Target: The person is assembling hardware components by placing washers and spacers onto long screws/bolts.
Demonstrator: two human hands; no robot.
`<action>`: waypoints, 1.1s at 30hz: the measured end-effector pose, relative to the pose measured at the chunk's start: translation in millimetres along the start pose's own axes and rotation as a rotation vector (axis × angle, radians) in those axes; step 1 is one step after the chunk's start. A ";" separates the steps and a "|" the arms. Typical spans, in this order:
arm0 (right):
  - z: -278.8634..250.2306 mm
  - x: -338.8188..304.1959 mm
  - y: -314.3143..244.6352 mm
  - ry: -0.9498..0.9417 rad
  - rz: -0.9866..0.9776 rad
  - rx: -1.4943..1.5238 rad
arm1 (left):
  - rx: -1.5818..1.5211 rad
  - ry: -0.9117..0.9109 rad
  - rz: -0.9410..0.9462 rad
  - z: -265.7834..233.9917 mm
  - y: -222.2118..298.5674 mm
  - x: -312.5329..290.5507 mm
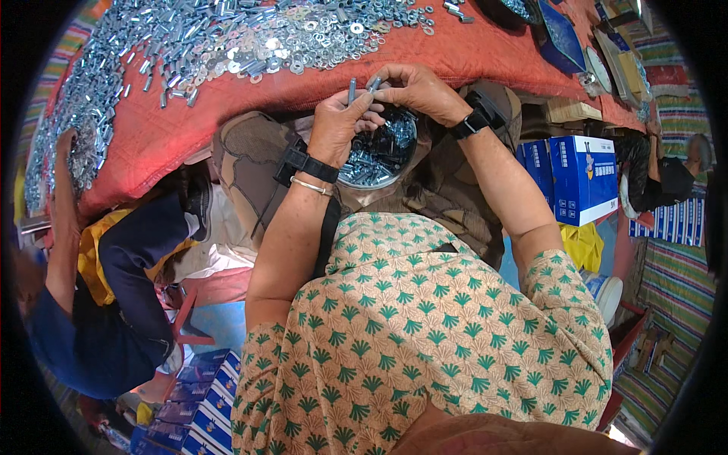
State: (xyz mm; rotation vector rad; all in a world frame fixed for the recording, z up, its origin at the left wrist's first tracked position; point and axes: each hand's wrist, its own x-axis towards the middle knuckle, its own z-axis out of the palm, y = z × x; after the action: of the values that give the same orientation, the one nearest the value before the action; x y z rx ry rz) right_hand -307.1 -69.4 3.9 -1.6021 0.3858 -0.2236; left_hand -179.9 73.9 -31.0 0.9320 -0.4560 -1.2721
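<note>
My left hand is closed, its thumb and fingers pinching a small metal cylinder that points upward. Close beside it, my right hand pinches another short metal cylinder between thumb and fingertips. Both hands are above a round bucket between my knees, which holds many shiny metal pieces. Just past the hands, loose washers and metal sleeves lie heaped on a red cloth-covered table. Fingers partly hide the ends of both cylinders.
A co-worker in dark blue sits at left, one arm reaching to the heap. Blue-and-white boxes stand at right, with more boxes lower left. A blue tray sits at the table's far right. Another person is beyond.
</note>
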 end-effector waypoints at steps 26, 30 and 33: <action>-30.6 89.1 3.0 0.580 -0.492 -0.677 | -0.111 0.158 0.093 -4.1 -2.1 11.2; -2.5 40.6 -26.7 0.391 -0.330 -0.493 | -0.137 0.140 0.070 -0.6 0.5 10.1; 14.1 15.2 -21.5 0.396 -0.359 -0.540 | -0.139 0.092 0.045 2.4 -1.0 8.5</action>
State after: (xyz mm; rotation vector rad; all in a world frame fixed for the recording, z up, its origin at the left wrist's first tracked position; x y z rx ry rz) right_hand -285.4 -61.4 22.9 -2.1616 0.4861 -0.7703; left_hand -180.0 65.1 -32.1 0.8545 -0.3113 -1.1997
